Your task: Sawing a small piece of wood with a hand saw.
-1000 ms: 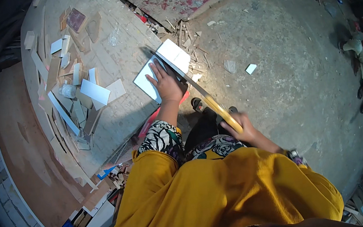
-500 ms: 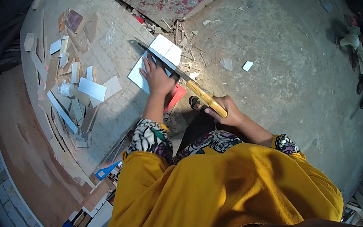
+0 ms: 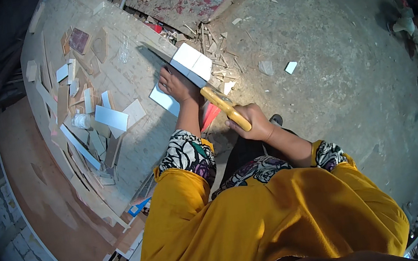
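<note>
Yellow-handled saw [image 3: 192,78], gripped by the closed fingers of the right hand [image 3: 255,122], stretches across a white board [image 3: 192,60] at the edge of the table [image 3: 130,45]. Bent fingers of the left hand [image 3: 181,84] rest on the board just left of the saw; whether they grip it cannot be told. Farther left, wood offcuts [image 3: 111,118] lie scattered on the table; grey floor [image 3: 318,72] extends rightward.

A yellow-handled saw [image 3: 193,79] slants across a white board [image 3: 189,55].

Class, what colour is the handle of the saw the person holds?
The saw handle in the right hand is yellow, seen best in the head view.
</note>
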Demonstrator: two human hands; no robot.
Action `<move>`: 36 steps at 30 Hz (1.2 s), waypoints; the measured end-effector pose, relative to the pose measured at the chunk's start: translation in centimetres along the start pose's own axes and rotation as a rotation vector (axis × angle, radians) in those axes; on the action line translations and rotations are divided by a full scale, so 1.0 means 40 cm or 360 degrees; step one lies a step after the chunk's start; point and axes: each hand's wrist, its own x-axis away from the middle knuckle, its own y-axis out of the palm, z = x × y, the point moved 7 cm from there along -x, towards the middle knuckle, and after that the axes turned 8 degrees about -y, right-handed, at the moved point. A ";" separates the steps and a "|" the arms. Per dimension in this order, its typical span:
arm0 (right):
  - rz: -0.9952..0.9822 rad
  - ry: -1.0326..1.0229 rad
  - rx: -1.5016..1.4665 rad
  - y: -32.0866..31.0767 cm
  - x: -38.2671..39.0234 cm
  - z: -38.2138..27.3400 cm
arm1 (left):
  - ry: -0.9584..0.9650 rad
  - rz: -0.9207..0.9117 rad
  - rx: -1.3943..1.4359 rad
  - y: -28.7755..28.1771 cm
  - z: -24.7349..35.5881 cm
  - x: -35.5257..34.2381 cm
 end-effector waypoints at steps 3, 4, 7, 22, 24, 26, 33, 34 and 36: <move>-0.0029 -0.0111 0.0058 -0.003 0.002 0.003 | 0.0019 0.0302 0.0147 -0.014 -0.014 0.009; 0.0004 -0.0017 -0.0010 -0.030 0.028 0.017 | -0.0086 0.0059 0.0007 -0.018 0.027 -0.010; -0.0017 0.0140 -0.0046 -0.083 0.177 -0.004 | -0.0239 -0.0277 -0.0231 -0.068 0.067 -0.022; 0.0038 -0.0035 -0.0031 -0.051 0.137 -0.007 | -0.0074 -0.0167 -0.0324 -0.067 0.053 0.018; 0.0049 -0.0084 0.0010 -0.055 0.179 -0.034 | 0.0015 -0.0099 -0.0371 -0.073 0.061 0.059; 0.0028 -0.0041 -0.0015 -0.063 0.215 -0.049 | 0.0047 -0.0150 -0.0337 -0.074 0.058 0.069; 0.0100 -0.0127 0.0207 0.019 0.082 -0.033 | 0.0299 -0.0192 -0.0514 -0.035 0.059 0.092; 0.0135 -0.0140 0.0228 0.022 0.079 -0.018 | 0.0019 -0.0637 -0.0487 -0.051 0.095 0.067; 0.0157 -0.0100 0.0057 0.014 0.075 -0.022 | 0.0052 -0.0308 -0.0291 0.016 -0.012 0.053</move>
